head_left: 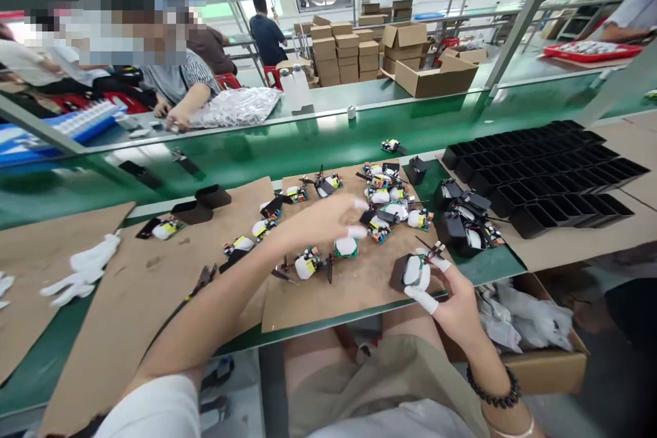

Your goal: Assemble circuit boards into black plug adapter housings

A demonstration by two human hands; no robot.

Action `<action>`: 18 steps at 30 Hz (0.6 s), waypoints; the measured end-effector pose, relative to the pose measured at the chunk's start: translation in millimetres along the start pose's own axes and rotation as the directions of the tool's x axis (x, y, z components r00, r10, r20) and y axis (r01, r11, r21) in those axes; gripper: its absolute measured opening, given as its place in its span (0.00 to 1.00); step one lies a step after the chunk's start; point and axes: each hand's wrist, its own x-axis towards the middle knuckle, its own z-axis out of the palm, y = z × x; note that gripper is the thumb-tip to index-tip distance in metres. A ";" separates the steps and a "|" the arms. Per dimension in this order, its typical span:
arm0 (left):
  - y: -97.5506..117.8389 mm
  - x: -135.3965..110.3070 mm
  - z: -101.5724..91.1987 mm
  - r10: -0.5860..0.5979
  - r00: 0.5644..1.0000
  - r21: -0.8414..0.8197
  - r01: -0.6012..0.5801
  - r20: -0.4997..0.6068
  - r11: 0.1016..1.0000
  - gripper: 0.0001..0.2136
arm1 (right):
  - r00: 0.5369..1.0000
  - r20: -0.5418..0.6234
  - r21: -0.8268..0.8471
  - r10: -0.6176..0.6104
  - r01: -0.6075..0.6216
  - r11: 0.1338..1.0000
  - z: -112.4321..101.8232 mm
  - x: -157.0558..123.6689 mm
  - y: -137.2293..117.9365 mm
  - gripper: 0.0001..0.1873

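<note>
Presently: my right hand [456,298] pinching a small circuit board [415,271] in its black shell above the near edge of the cardboard sheet [354,291], which I'd keep level; left hand [328,222], fingers spread and empty, over the loose board pile [393,202].

A single head-worn camera looks forward and down from a seated person's eye level, close over a brown cardboard sheet [359,287] on a long green bench [308,144]. The left hand [328,219] and the right hand [456,301], pinching a white-capped circuit part [417,272], enter from the bottom edge. Stacked brown cardboard boxes [349,48] lie far ahead.
</note>
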 end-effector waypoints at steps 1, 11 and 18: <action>-5.9 22.6 -9.7 -0.005 0.997 0.022 0.007 -0.077 1.000 0.17 | 1.000 -0.006 -0.001 -0.005 0.005 1.000 1.9 -1.1 1.6 0.30; -34.7 265.5 0.2 0.056 0.998 0.430 -0.042 -0.021 0.902 0.20 | 1.000 -0.027 -0.027 -0.001 0.001 1.000 6.7 -5.3 -0.1 0.29; -52.6 255.5 19.3 0.073 0.990 0.530 -0.128 0.125 0.838 0.21 | 1.000 -0.026 0.030 -0.012 0.013 0.999 11.8 -4.3 4.9 0.30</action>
